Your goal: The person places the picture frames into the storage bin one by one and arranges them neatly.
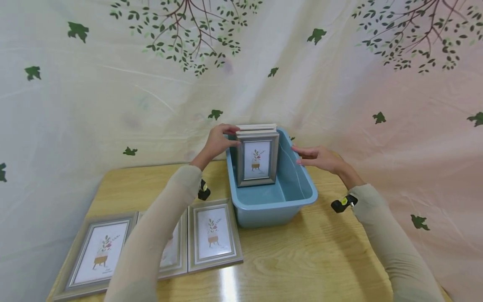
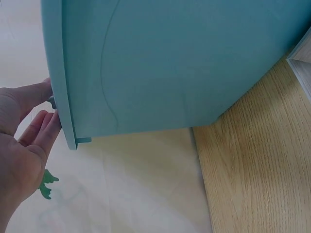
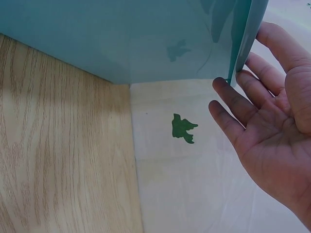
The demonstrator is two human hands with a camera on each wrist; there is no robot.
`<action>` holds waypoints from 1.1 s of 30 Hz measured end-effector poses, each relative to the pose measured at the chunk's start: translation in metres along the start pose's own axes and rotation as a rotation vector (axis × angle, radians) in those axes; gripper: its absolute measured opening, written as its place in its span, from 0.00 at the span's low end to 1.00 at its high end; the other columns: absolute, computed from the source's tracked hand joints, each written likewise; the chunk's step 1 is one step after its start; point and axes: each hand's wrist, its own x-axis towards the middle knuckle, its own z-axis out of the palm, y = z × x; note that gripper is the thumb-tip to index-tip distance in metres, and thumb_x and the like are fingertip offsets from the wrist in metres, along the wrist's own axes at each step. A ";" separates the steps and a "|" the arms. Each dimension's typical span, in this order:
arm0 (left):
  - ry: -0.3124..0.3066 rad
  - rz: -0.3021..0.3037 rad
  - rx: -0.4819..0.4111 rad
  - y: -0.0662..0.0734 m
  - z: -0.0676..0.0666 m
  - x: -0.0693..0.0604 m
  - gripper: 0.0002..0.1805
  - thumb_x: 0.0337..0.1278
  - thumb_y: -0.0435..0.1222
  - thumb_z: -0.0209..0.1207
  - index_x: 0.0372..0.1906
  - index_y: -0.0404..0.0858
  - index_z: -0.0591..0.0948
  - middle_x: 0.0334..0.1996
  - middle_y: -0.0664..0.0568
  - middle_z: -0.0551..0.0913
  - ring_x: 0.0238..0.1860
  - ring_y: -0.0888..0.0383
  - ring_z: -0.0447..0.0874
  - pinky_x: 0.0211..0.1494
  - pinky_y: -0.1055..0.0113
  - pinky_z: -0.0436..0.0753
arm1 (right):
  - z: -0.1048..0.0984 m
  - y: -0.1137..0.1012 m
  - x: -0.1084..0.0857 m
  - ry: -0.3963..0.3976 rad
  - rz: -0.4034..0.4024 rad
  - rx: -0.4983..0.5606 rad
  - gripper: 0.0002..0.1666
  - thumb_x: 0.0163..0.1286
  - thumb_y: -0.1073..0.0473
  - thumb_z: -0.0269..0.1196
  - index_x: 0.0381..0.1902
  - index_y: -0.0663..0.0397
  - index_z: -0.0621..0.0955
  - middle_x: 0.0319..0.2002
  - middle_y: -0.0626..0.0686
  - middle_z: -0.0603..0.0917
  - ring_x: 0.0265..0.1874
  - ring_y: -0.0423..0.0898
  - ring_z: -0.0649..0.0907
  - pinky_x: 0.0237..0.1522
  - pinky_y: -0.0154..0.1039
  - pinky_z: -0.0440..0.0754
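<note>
A blue plastic bin (image 1: 269, 216) stands on the wooden table. Inside it, upright towards the back, is a silver-grey picture frame (image 1: 258, 159) with a potted-plant print. White-edged frames (image 1: 256, 126) stand close behind it. My left hand (image 1: 218, 140) pinches the front frame by its upper left corner, thumb at the front and fingers behind. The bin's wall hides most of that grip in the left wrist view. Beside the bin's right rim, my right hand (image 1: 320, 159) has its fingers extended and holds nothing. In the right wrist view its fingertips (image 3: 221, 85) are at the rim.
Left of the bin, picture frames lie face up in a row: one near the bin (image 1: 214, 235), a middle one partly under my left sleeve, and a larger one (image 1: 99, 251) at far left. A leaf-patterned cloth (image 1: 170, 105) hangs behind the table (image 1: 286, 268).
</note>
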 end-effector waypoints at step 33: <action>-0.174 -0.159 0.196 -0.062 -0.138 -0.130 0.25 0.55 0.30 0.72 0.58 0.28 0.81 0.53 0.35 0.82 0.54 0.38 0.81 0.58 0.46 0.80 | 0.000 -0.002 0.001 0.034 0.020 -0.044 0.37 0.72 0.49 0.66 0.75 0.37 0.68 0.73 0.52 0.67 0.72 0.60 0.67 0.66 0.66 0.67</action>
